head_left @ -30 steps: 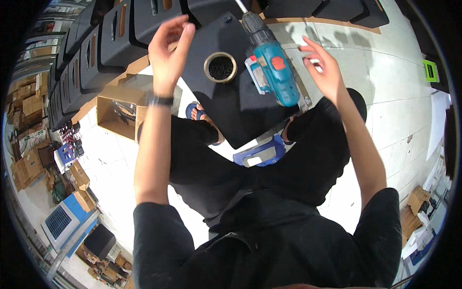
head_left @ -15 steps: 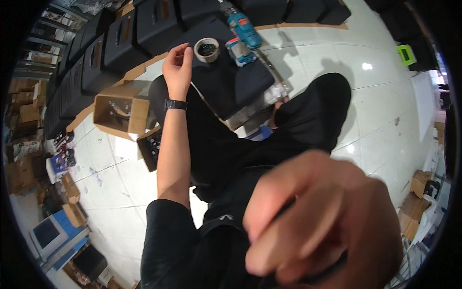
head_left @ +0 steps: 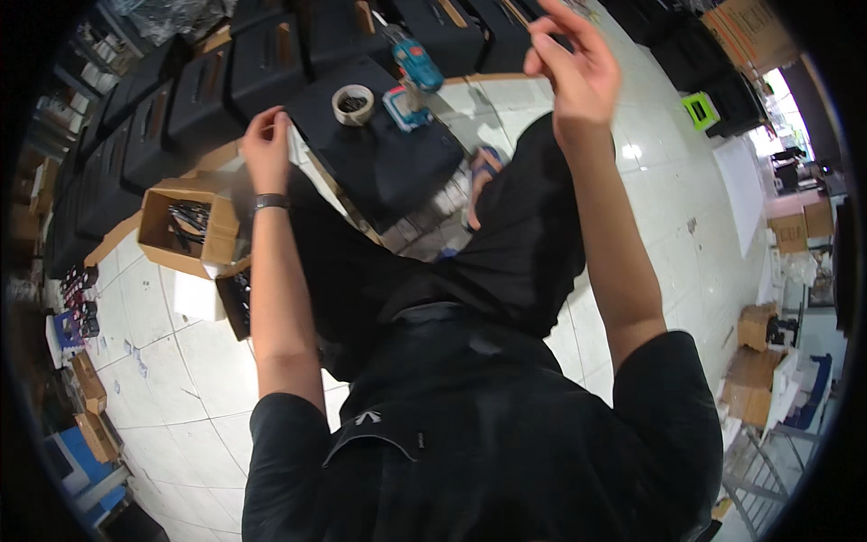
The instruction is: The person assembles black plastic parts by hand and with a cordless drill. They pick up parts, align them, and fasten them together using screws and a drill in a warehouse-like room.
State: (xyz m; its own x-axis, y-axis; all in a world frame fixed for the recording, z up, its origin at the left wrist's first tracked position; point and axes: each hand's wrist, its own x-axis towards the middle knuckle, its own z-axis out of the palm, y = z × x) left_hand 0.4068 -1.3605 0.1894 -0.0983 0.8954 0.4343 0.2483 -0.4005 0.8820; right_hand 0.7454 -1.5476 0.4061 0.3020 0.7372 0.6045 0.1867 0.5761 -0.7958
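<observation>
My left hand [head_left: 266, 152] is raised beside my left knee, wearing a dark wristband. Its fingers curl inward toward the thumb; whatever they hold, if anything, is too small to make out. Up at the far right, my right hand [head_left: 582, 81] has its fingers apart and nothing visible in it. Between the hands lies a black panel-like case [head_left: 379, 172] in front of my knees. On it sit a pale round bowl [head_left: 352, 106] of small dark pieces, probably screws, and a teal cordless drill [head_left: 415, 68] with its battery end toward me.
A row of black cases with handle slots [head_left: 194, 95] curves along the far left. Beside my left knee stands an open cardboard box [head_left: 190, 230] of dark slender parts, next to a dark tray [head_left: 237, 303]. A green-framed object [head_left: 699, 110] lies at far right.
My right hand has swung from close in front of the camera out to the far right, and its fingers have spread. The left hand's fingers have curled more. The view has shifted.
</observation>
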